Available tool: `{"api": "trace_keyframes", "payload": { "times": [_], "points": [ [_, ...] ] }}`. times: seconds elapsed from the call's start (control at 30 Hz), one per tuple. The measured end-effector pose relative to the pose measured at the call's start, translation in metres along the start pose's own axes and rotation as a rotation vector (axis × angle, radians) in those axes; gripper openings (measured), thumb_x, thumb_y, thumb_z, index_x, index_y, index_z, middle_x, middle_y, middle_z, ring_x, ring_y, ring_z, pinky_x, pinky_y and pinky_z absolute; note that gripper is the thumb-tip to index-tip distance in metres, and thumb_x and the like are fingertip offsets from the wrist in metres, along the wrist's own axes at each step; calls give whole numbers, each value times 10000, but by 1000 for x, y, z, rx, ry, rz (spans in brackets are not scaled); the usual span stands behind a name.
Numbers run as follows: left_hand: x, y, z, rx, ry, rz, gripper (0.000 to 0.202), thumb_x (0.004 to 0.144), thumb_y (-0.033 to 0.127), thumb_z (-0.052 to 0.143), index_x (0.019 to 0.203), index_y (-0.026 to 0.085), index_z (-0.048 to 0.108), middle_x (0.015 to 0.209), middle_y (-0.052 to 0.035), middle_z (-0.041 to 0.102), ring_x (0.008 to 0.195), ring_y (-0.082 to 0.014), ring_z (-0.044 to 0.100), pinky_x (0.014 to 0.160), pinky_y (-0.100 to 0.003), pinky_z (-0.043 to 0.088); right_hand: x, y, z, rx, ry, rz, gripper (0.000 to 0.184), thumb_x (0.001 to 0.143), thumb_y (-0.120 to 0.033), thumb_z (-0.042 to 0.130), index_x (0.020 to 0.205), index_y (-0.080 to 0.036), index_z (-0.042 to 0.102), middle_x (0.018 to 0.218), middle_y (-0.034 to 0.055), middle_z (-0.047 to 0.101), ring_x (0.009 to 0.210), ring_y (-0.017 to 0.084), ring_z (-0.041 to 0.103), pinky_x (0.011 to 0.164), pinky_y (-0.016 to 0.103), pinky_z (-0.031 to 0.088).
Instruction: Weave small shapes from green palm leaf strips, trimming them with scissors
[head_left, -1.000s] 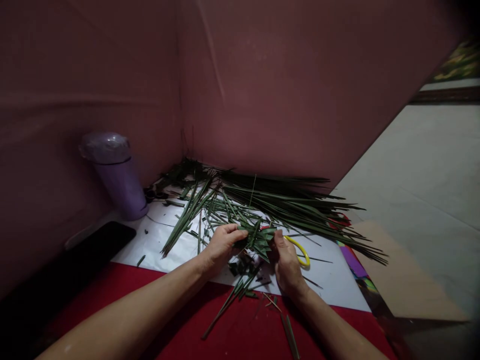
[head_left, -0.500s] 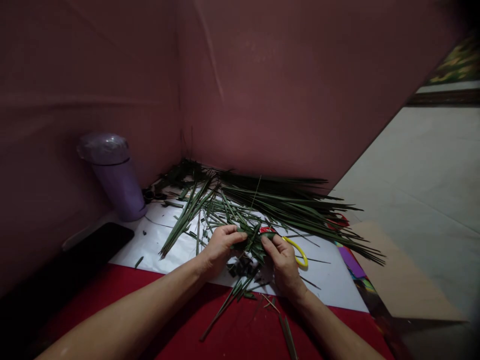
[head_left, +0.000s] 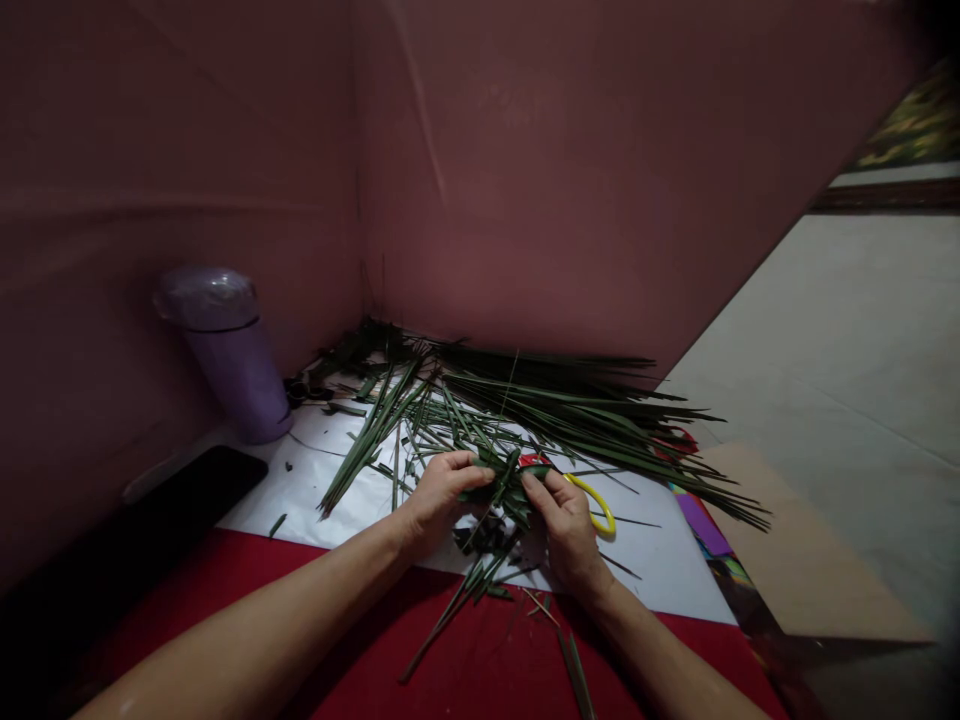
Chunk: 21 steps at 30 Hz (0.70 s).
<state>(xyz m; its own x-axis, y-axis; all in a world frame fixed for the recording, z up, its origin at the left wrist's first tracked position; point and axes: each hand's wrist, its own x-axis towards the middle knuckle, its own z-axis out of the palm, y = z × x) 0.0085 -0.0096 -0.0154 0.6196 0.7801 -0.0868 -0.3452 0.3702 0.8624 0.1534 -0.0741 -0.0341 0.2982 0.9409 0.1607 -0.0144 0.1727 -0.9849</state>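
Between my hands is a small bundle of folded green leaf strips [head_left: 510, 492], its pieces overlapping. My left hand [head_left: 444, 498] pinches its left side between thumb and fingers. On the other side, my right hand [head_left: 564, 520] grips a leaf fold with thumb and forefinger. Just beyond my right hand lies a pair of scissors with a yellow handle [head_left: 600, 510], partly hidden by the hand. A red piece [head_left: 534, 460] shows behind the bundle. Below it, thin leaf stems [head_left: 469, 595] reach over the red cloth.
Long green leaves [head_left: 585, 405] spread along the wall, with loose cut strips [head_left: 375, 425] left of them. A purple tumbler [head_left: 236, 360] and a black phone [head_left: 202, 485] stand and lie at the left. White paper [head_left: 652, 570] covers part of the red cloth [head_left: 337, 640].
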Motion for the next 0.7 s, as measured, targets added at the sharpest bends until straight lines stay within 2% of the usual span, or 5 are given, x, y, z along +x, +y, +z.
{"api": "trace_keyframes", "payload": {
  "times": [0.17,0.3,0.47,0.7],
  "points": [
    [-1,2,0,22,-5,-28,154,637,236,657,730,123,606,728,-41,584,606,-116,526,545,-248,423,-1,-3,2,27,14,-25,206,779,-370,591,817,-169,615,682,3,564,618,130,473,578,255,391],
    [-3,4,2,48,-38,-44,205,635,245,665,793,116,637,767,-57,606,615,-120,534,561,-253,420,-1,-5,4,61,7,-31,183,776,-365,597,748,-184,604,651,-7,550,650,145,501,606,261,407],
    [-3,3,3,82,-105,-45,234,619,232,683,820,119,643,735,-43,595,578,-108,522,565,-255,412,-1,-3,4,67,22,-21,191,788,-359,587,856,-183,618,665,-5,546,613,131,481,566,247,393],
    [-2,-1,1,112,-136,-46,236,631,249,681,800,97,620,668,-39,572,523,-98,499,523,-240,384,0,-2,5,114,46,-10,187,772,-363,607,777,-176,604,646,-21,544,556,102,449,529,223,372]
  ]
}}
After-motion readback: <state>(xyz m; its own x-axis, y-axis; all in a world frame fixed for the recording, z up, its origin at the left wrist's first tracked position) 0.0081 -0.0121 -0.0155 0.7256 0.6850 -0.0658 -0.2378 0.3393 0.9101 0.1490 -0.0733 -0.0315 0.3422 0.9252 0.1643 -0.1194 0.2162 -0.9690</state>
